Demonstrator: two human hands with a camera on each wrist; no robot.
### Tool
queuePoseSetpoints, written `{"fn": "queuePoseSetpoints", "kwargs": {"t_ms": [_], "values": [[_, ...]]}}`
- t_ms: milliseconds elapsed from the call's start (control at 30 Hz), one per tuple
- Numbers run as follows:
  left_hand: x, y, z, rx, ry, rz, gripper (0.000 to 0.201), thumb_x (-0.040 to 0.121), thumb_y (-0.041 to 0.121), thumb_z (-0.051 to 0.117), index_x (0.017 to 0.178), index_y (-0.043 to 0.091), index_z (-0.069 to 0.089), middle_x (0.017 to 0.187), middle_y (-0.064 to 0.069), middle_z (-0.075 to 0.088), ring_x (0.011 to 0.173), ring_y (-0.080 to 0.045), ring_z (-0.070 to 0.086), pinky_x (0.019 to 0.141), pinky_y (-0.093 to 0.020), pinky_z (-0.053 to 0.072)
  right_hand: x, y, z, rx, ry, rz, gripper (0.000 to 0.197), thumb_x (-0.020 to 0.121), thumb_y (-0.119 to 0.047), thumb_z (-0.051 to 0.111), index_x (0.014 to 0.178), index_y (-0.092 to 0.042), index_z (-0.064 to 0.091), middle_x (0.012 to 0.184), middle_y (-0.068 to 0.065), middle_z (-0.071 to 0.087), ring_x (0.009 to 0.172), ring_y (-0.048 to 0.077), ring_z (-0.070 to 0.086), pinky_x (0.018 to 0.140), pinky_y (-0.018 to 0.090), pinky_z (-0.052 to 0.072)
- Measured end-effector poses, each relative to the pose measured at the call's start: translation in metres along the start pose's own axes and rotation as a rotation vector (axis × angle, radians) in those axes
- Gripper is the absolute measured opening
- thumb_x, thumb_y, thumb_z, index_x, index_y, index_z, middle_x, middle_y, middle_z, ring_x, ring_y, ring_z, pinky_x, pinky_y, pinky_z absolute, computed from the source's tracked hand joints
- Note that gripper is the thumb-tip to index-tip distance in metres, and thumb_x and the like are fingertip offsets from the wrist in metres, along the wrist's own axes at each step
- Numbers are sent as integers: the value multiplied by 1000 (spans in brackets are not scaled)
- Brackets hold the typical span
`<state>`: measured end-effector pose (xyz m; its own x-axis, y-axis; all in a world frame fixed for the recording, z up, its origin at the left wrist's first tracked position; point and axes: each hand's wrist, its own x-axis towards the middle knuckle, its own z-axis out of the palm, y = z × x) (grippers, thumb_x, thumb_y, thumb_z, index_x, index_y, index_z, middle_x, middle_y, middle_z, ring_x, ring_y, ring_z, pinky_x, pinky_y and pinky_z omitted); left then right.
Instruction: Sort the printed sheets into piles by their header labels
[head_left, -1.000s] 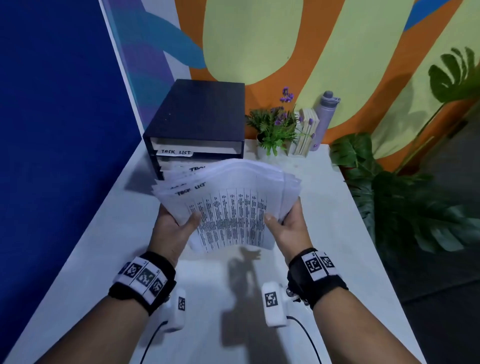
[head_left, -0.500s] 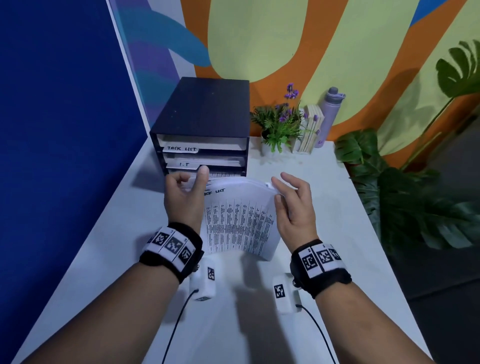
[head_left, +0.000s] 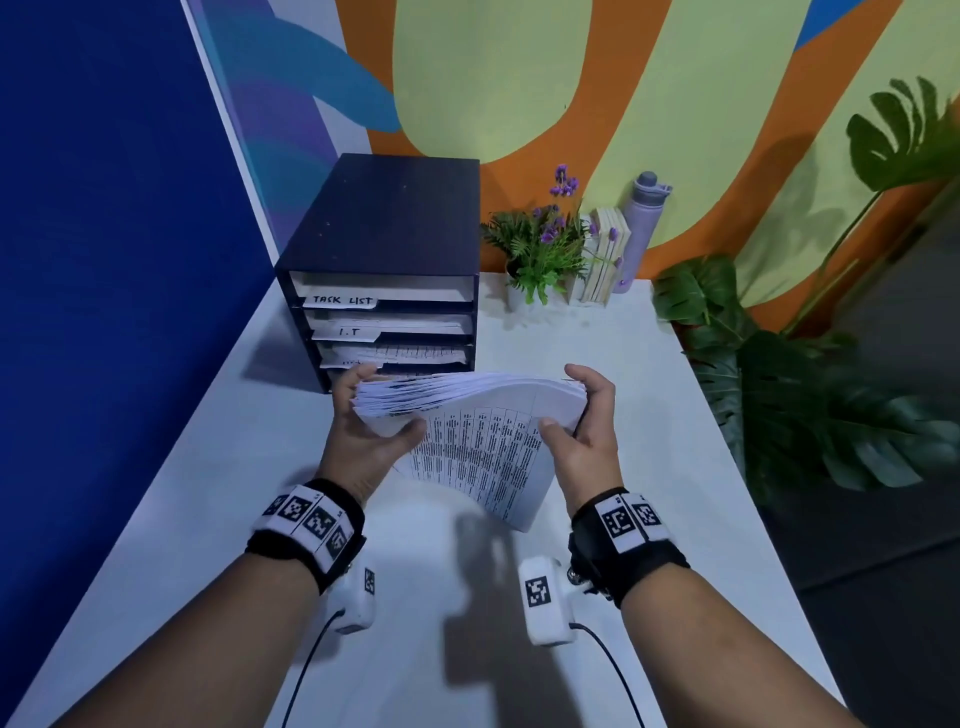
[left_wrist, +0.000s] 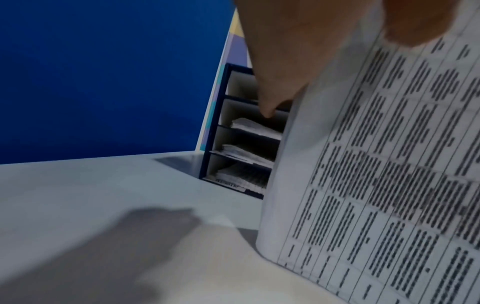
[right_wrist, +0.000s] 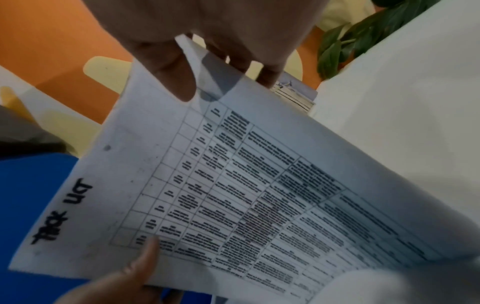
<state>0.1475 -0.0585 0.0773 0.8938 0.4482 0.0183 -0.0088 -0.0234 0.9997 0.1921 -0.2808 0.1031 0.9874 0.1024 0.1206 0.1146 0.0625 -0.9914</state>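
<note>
A thick stack of printed sheets (head_left: 467, 397) hangs above the white table (head_left: 649, 415), just in front of the dark organizer (head_left: 384, 228). Its front sheet (head_left: 488, 457) shows a printed table and curls down toward me. My left hand (head_left: 382, 410) grips the stack's left end, thumb on the front sheet and fingers behind. My right hand (head_left: 563, 397) grips the right end the same way. In the right wrist view the front sheet (right_wrist: 233, 185) bears a handwritten "TASK LIST" header. The organizer's shelves carry tabs reading "TASK LIST" (head_left: 340, 300) and "I.T" (head_left: 349, 331); the lower shelves (left_wrist: 244, 156) hold papers.
A small potted plant (head_left: 540, 249), a few books (head_left: 602, 254) and a purple bottle (head_left: 641, 228) stand at the table's back. A large leafy plant (head_left: 810, 405) crowds the right edge. A blue wall (head_left: 104, 260) closes the left side.
The fanned sheets were gathered and squared into one stack. Since half a second ago both hands shifted from resting over the stack to gripping its ends, and the stack rose and tilted.
</note>
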Motion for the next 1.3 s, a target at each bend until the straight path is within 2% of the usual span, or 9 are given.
{"fn": "queuePoseSetpoints", "kwargs": {"t_ms": [100,233,433,500,600,800,1033,1133,1300], "values": [[4,-11,6,154,43,-39,61,76,13,78,130,13,50,120,-6,64,115,-21,59,100,-30,44,3,2,3,83,-8,78,63,81,18,51,112,-36,43,96,-1,53,74,9,55,71,29,45],[4,-1,16,6,85,-13,39,90,-4,60,109,29,50,104,1,65,100,-17,62,94,-32,47,3,6,14,114,18,108,56,77,11,52,104,-38,47,99,5,51,81,19,51,72,32,43],[-14,-29,3,152,59,-192,66,79,34,77,136,16,50,128,0,62,118,-18,58,106,-37,42,-3,30,8,74,-29,225,67,87,11,50,113,-51,49,109,3,64,98,21,62,88,36,50],[-16,-34,4,185,85,-189,39,87,25,70,124,16,59,116,3,65,114,-21,59,100,-33,43,-4,38,6,8,-62,265,64,91,6,50,125,-49,47,116,0,65,105,17,62,90,29,50],[-13,-24,6,108,199,-174,18,92,6,61,106,16,64,95,3,69,97,-24,64,85,-29,45,2,37,3,-119,-110,236,37,94,-4,52,123,-27,52,108,6,67,91,12,62,79,23,51],[5,-26,-31,14,335,-290,19,91,8,63,108,18,63,107,-4,70,102,-24,64,92,-32,45,16,27,31,-304,-220,222,10,94,-10,52,98,-18,56,73,0,55,63,12,50,59,24,44],[-5,-20,-79,-50,136,-460,31,91,-3,56,117,12,62,113,-8,70,109,-29,64,94,-42,47,46,30,80,-409,-241,405,7,88,-6,53,89,-9,59,66,5,52,55,18,46,51,22,38],[-24,-4,-85,-86,-5,-521,28,95,2,54,122,9,54,114,-10,69,98,-29,69,79,-45,57,69,22,89,-361,-157,477,8,87,-4,52,87,-6,60,64,10,51,54,21,45,50,25,38],[-7,18,-86,83,-107,-477,22,99,1,46,119,9,50,96,-15,68,55,-17,62,48,-25,53,99,16,95,-313,-64,474,13,88,-11,54,94,-9,65,76,7,59,67,23,55,63,34,50]]}}
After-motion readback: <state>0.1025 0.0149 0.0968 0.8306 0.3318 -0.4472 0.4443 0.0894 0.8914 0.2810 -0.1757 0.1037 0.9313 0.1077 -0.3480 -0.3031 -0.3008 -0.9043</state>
